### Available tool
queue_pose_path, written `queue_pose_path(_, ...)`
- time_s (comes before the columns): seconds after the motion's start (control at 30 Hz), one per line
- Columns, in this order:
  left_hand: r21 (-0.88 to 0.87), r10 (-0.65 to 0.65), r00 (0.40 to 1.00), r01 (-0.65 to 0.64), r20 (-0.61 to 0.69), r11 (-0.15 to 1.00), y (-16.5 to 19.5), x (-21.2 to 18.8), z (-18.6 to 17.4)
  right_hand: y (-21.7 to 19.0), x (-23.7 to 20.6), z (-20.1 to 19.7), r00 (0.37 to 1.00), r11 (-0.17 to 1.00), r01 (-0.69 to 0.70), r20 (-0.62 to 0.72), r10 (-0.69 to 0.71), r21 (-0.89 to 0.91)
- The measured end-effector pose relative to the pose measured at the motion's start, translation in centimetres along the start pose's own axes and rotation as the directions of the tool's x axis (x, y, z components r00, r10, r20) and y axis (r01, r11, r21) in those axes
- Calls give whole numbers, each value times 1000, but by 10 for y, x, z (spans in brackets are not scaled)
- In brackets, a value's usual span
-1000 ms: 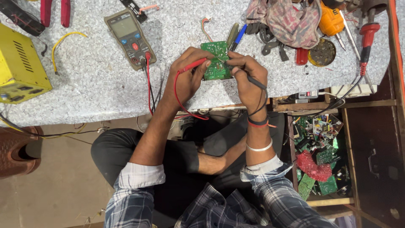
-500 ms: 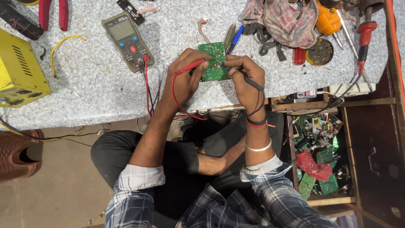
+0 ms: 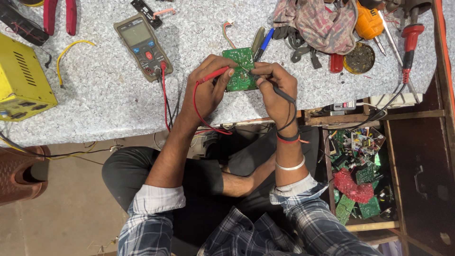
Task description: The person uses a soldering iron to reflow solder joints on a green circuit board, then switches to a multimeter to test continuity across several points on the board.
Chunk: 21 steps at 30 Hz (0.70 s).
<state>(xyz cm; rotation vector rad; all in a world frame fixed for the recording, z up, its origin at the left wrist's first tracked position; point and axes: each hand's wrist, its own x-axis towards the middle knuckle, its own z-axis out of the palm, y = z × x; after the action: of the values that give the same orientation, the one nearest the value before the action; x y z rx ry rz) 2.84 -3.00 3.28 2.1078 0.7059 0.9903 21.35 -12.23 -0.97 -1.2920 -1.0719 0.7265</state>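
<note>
A small green circuit board (image 3: pixel 241 66) lies on the speckled grey worktop (image 3: pixel 109 104). My left hand (image 3: pixel 208 87) grips a red test probe (image 3: pixel 214 74) with its tip at the board's left side. My right hand (image 3: pixel 275 85) holds a black test probe (image 3: pixel 283 93) against the board's right side. Red and black leads (image 3: pixel 164 99) run from the probes to a grey multimeter (image 3: pixel 142 45) lying left of the board.
A yellow box (image 3: pixel 21 80) sits at the far left. Red-handled pliers (image 3: pixel 59 14), a cloth (image 3: pixel 317 21), an orange tool (image 3: pixel 369 21), screwdrivers (image 3: pixel 408 42) and a round tin (image 3: pixel 359 58) crowd the back. An open drawer (image 3: pixel 360 180) with circuit boards is at the right.
Both hands keep the probes on the board; only slight shifts of the probe tips and of the view.
</note>
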Motion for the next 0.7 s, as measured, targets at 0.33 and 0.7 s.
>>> queue_pose_path(0.33,1,1,1000,-1,-2,1000,2,0,-1,-1,-1,1,1000,1000,0,-6,0,9)
queue_pose_path(0.7,3,-5,1000,5,-8,1000,2,0,0,-5,-2,1,1000,999,15,-2,-15,-34)
